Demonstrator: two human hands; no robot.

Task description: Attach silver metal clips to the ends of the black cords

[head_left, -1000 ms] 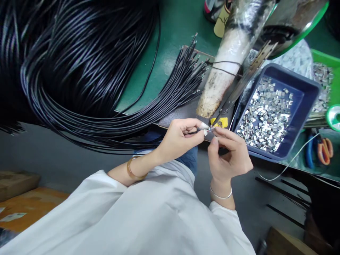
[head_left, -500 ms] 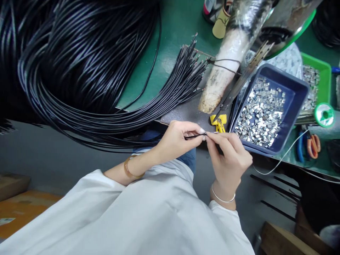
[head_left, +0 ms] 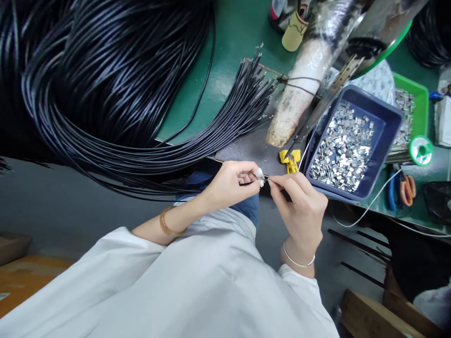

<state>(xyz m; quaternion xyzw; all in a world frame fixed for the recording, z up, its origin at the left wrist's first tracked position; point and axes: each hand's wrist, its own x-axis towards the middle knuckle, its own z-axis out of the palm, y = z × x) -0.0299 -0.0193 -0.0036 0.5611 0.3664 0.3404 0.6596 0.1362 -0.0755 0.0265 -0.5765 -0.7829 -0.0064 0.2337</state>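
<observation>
My left hand [head_left: 230, 183] pinches the end of a thin black cord near the front edge of the green bench. My right hand [head_left: 301, 209] meets it from the right, its thumb and forefinger pinched on a small metal clip at the cord's tip [head_left: 267, 177]. A large bundle of black cords [head_left: 105, 84] loops over the bench at the left, and its cut ends [head_left: 255, 89] fan out toward a dark mat. A dark blue tray [head_left: 384, 141] holding several silver clips [head_left: 343, 148] sits just right of my hands.
A wrapped, taped cylinder [head_left: 303, 89] slants down to the mat, with a yellow-tipped piece [head_left: 289, 160] below it. A green tray [head_left: 421, 103], a solder spool [head_left: 421, 151] and orange-handled scissors [head_left: 407, 190] lie at the right. Wooden pieces [head_left: 380, 317] stand on the floor.
Both hands have drawn slightly down and left, away from the yellow-tipped piece, and stay pinched together at the cord's tip. The view has shifted a little to the right.
</observation>
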